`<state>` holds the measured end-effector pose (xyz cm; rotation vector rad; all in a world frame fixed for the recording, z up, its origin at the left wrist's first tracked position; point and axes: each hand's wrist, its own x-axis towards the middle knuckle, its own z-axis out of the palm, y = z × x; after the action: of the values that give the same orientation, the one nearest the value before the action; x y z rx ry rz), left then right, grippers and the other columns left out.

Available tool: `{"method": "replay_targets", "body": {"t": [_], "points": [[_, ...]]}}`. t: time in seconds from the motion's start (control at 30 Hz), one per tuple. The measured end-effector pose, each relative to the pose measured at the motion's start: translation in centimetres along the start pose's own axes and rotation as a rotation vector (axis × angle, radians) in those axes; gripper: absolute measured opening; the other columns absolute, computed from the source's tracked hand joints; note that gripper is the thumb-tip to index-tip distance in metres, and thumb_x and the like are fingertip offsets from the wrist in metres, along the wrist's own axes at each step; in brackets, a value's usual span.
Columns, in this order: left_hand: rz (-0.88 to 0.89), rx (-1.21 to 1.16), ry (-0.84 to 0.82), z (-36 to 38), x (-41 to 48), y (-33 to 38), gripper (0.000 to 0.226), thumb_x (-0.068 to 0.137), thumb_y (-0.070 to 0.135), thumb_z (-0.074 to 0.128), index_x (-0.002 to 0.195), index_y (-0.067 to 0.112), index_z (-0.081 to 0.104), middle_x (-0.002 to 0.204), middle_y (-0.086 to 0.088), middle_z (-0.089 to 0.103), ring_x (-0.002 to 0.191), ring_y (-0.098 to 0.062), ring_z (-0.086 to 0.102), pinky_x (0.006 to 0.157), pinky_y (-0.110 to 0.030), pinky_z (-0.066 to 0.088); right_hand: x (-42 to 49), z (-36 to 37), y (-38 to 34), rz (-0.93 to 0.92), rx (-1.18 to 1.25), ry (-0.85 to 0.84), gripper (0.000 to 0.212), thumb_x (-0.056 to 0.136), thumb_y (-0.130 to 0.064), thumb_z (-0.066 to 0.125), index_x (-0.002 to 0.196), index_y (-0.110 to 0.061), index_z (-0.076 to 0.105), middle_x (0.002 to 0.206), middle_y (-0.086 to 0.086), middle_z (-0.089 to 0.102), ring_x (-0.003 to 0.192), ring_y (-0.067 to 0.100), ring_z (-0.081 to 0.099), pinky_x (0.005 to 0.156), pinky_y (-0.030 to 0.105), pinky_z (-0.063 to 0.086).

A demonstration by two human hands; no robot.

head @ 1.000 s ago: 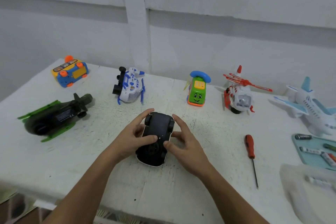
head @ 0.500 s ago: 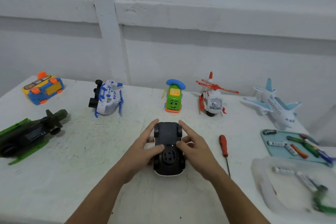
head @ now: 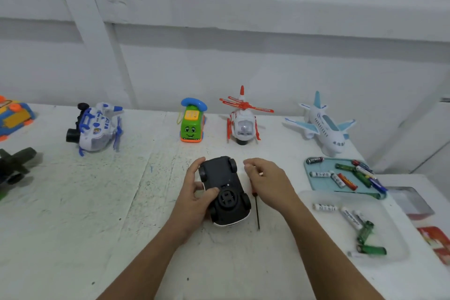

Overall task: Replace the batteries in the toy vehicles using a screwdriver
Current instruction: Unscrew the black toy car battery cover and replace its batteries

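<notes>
From where I stand, nothing here reads clearly. The black battery point(head: 314, 160) at the far corner of the blue tray point(head: 321, 186) carries a line of white lettering, too small to make out. The white batteries point(head: 350, 218) in the clear tray point(head: 399, 246) have dark print along their sides, blurred past reading. The red packet point(head: 433, 239) at the table's right edge bears pale marks, equally illegible. The green toy phone point(head: 192, 124) shows a yellow button panel with unreadable figures. On the toy car point(head: 224, 185), the black underside offers nothing legible.
</notes>
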<state>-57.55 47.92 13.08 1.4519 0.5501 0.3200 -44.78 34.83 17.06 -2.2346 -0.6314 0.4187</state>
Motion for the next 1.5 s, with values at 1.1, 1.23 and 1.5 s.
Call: {"method": "replay_targets", "body": {"t": [1.1, 1.23, 1.5], "points": [[0.169, -0.018, -0.027, -0.9, 0.1, -1.6, 0.065, 0.078, 0.017, 0.062, 0.133, 0.046, 0.042, 0.121, 0.009, 0.06, 0.104, -0.008, 0.065, 0.087, -0.042, 0.058, -3.6, 2.0, -2.9, -0.193, 0.58, 0.42, 0.057, 0.101, -0.008, 0.043, 0.137, -0.046, 0.021, 0.1, 0.009, 0.048, 0.08, 0.028, 0.065, 0.062, 0.038, 0.061], [0.189, -0.006, -0.029, -1.1, 0.1, -1.6, 0.061, 0.08, 0.018, 0.061, 0.131, 0.047, 0.044, 0.121, 0.011, 0.059, 0.107, -0.005, 0.063, 0.086, -0.042, 0.058, -3.8, 2.3, -3.2, -0.197, 0.605, 0.428, 0.055, 0.102, -0.01, 0.042, 0.132, -0.051, 0.021, 0.098, 0.006, 0.046, 0.076, 0.016, 0.064, 0.065, 0.037, 0.061], [0.195, -0.007, -0.027, -1.1, 0.0, -1.4, 0.055, 0.079, 0.016, 0.062, 0.126, 0.042, 0.048, 0.108, 0.019, 0.061, 0.1, -0.001, 0.063, 0.084, -0.044, 0.059, -4.0, 2.5, -3.4, -0.21, 0.565, 0.447, 0.058, 0.102, -0.01, 0.044, 0.132, -0.054, 0.021, 0.104, 0.012, 0.047, 0.082, 0.025, 0.065, 0.066, 0.035, 0.061]]}}
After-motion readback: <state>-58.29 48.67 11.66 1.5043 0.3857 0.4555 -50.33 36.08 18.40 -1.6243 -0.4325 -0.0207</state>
